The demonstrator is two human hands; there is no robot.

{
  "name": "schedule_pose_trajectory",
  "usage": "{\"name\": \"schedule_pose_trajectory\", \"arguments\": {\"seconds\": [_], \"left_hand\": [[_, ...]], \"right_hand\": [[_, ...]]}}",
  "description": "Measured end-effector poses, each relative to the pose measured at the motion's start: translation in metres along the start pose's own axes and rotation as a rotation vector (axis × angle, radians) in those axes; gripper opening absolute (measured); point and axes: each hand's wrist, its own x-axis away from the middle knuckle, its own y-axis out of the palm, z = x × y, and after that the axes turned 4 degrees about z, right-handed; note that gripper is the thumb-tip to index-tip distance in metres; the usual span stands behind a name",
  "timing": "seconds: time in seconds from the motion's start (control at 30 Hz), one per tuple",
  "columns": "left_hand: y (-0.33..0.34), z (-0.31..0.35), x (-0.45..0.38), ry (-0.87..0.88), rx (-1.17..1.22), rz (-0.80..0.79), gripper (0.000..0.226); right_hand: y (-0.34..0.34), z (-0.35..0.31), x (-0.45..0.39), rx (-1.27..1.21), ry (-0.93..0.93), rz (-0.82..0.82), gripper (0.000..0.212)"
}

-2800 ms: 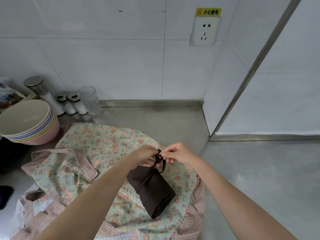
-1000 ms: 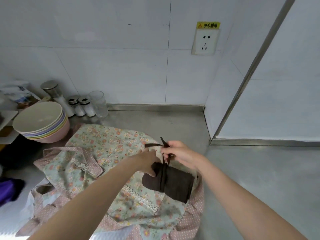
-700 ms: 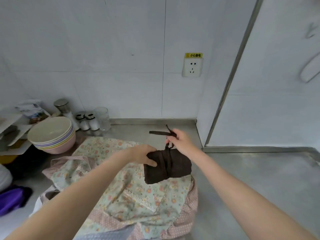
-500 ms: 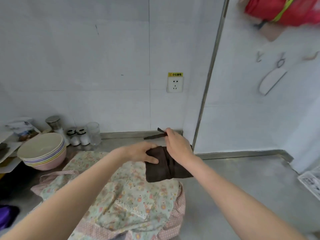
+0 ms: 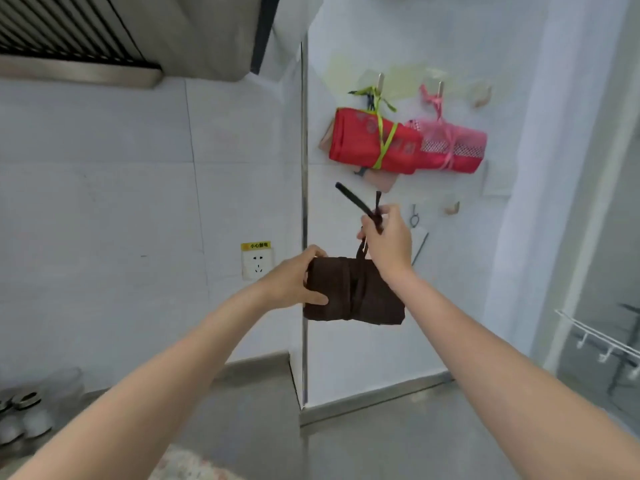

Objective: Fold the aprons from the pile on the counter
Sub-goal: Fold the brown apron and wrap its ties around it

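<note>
White tiled kitchen corner, with a folded brown apron (image 5: 353, 289) held up in mid-frame, off the bench (image 5: 398, 441).

Left hand (image 5: 294, 280) grips the bundle's left end, thumb underneath and fingers curled over the top. Right hand (image 5: 388, 242) is above the bundle, its fingers pinching the dark ties (image 5: 360, 204), whose ends stick up toward the wall hooks (image 5: 381, 81). At upper right, a red rolled apron (image 5: 372, 143) and a pink rolled apron (image 5: 450, 147) hang side by side from those hooks. A wall socket (image 5: 257, 259) sits left of centre; jars (image 5: 24, 410) stand at lower left.
</note>
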Motion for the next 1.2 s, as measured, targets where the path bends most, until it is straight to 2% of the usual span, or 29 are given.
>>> {"name": "schedule_pose_trajectory", "arguments": {"seconds": [0.1, 0.2, 0.27, 0.3, 0.4, 0.47, 0.57, 0.67, 0.77, 0.9, 0.97, 1.0, 1.07, 1.13, 1.2], "left_hand": [[0.001, 0.043, -0.061, 0.102, -0.018, 0.055, 0.055], [0.001, 0.093, -0.122, 0.211, -0.037, 0.132, 0.056], [-0.002, 0.126, -0.157, 0.273, -0.078, 0.203, 0.058], [-0.005, 0.14, -0.173, 0.289, -0.112, 0.228, 0.059], [-0.01, 0.171, -0.213, 0.348, -0.196, 0.28, 0.061], [-0.01, 0.182, -0.234, 0.36, -0.293, 0.321, 0.059], [-0.012, 0.189, -0.256, 0.331, -0.412, 0.367, 0.062], [-0.016, 0.187, -0.271, 0.292, -0.412, 0.376, 0.069], [-0.021, 0.181, -0.278, 0.232, -0.41, 0.347, 0.067], [-0.019, 0.177, -0.28, 0.218, -0.466, 0.343, 0.057], [-0.015, 0.175, -0.281, 0.217, -0.491, 0.341, 0.057], [-0.015, 0.174, -0.281, 0.222, -0.508, 0.34, 0.058], [-0.012, 0.175, -0.278, 0.237, -0.55, 0.34, 0.059], [-0.009, 0.174, -0.277, 0.266, -0.61, 0.361, 0.061], [-0.004, 0.173, -0.276, 0.3, -0.676, 0.383, 0.062]], "right_hand": [[-0.038, -0.008, -0.072, -0.299, 0.127, 0.086, 0.025], [-0.078, -0.018, -0.142, -0.413, 0.122, 0.096, 0.034], [-0.101, -0.026, -0.18, -0.445, 0.074, 0.069, 0.019], [-0.11, -0.029, -0.199, -0.425, 0.023, 0.062, 0.006], [-0.129, -0.036, -0.246, -0.162, -0.168, 0.088, 0.021], [-0.13, -0.036, -0.272, 0.059, -0.286, 0.096, 0.02], [-0.119, -0.033, -0.301, 0.215, -0.372, 0.1, 0.025], [-0.108, -0.031, -0.32, 0.343, -0.453, 0.108, 0.013], [-0.102, -0.031, -0.33, 0.43, -0.456, 0.095, 0.012], [-0.092, -0.029, -0.33, 0.497, -0.464, -0.025, 0.012], [-0.086, -0.024, -0.33, 0.498, -0.423, -0.043, 0.002], [-0.084, -0.022, -0.33, 0.488, -0.392, -0.045, 0.008], [-0.085, -0.019, -0.327, 0.45, -0.31, -0.052, 0.004], [-0.091, -0.017, -0.321, 0.373, -0.268, -0.049, 0.029], [-0.098, -0.008, -0.303, 0.34, -0.328, 0.056, 0.037]]}}
